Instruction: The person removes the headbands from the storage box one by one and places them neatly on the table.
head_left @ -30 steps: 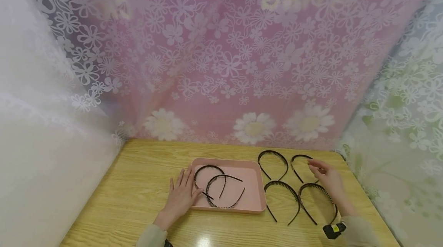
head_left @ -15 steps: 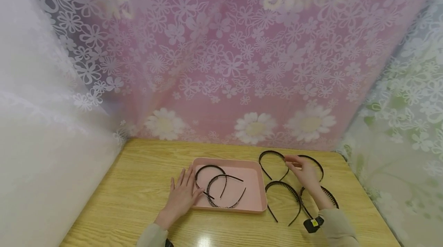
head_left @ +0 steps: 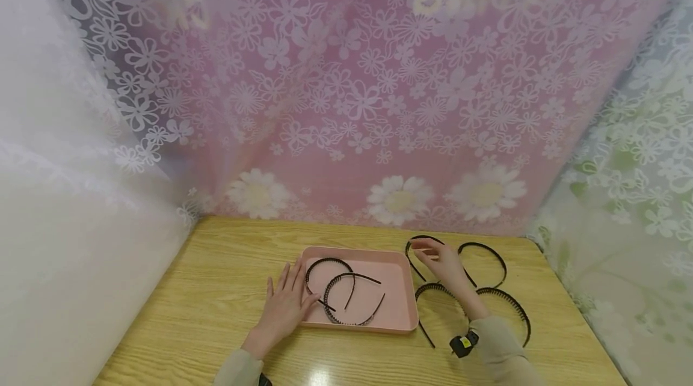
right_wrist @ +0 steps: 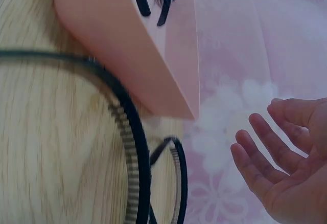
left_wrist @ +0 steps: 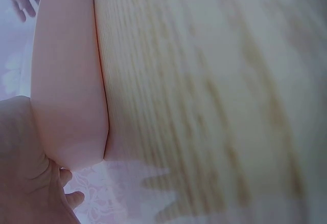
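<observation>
My left hand [head_left: 281,308] lies flat with spread fingers against the left wall of a pink tray [head_left: 397,302], its thumb over the rim. Two black toothed headbands overlap in the tray, one [head_left: 328,258] farther back and one [head_left: 325,300] nearer. Bent loosely, the fingers of my right hand [head_left: 444,263] hover over the back left headband [head_left: 425,237] on the table and hide part of it. The right wrist view shows nothing between those fingers, with a toothed headband [right_wrist: 139,147] below and the tray's wall [right_wrist: 117,50] beyond.
Three more headbands lie right of the tray: front left [head_left: 433,285], back right [head_left: 482,245] and front right [head_left: 521,308]. The wooden table [head_left: 233,260] ends at a pink flowered curtain [head_left: 335,133] behind and pale curtains at both sides.
My right hand has moved left from above the back right headband to above the back left one. The left hand, tray and headbands have stayed in place.
</observation>
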A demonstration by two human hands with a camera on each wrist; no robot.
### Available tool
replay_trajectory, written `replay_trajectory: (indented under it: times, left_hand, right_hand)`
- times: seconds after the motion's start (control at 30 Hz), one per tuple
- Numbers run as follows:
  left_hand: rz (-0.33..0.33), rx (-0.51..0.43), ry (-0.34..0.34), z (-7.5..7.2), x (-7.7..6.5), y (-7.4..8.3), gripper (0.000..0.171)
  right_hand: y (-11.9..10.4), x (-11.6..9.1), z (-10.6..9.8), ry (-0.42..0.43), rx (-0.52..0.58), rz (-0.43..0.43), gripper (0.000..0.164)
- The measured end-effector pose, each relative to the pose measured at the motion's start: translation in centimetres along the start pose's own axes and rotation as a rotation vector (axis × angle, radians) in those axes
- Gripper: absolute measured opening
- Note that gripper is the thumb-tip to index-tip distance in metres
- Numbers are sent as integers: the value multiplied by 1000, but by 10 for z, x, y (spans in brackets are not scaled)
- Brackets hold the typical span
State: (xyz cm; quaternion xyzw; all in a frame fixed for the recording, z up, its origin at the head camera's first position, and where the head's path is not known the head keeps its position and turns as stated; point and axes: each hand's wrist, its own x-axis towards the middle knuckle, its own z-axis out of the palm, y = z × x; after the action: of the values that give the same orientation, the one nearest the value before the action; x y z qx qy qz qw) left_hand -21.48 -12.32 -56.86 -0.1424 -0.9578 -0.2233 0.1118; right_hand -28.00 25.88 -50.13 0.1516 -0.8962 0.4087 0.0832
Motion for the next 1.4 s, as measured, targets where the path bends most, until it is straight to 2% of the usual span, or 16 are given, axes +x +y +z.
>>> replay_trajectory:
  times: [0.17,0.4,0.6,0.73,0.87,1.07,1.4]
  left_hand:
    - [-8,7,-11,-2,0,2,79]
    - [-29,26,-44,-5,0,3,78]
    - [-28,31,-44,-4,0,3,78]
    - [-16,25,-27,-5,-1,3,77]
    - [2,0,3,-3,-2,2,77]
    - [0,-1,11,-1,-1,2,78]
    - [-24,14,-31,-4,1,2,77]
  right_hand:
    - [-14,5,16,-30,4,-39,29]
    - [-28,10,38,-89,28,-13,27]
    - [-38,13,58,-114,59,-48,27]
    - [-51,16,69,-156,68,-63,27]
    - [-59,19,81,-202,22,-75,26]
    - [-67,24,97,-299,45,-88,27]
    - [-79,35,124,-384,-96,-255,24]
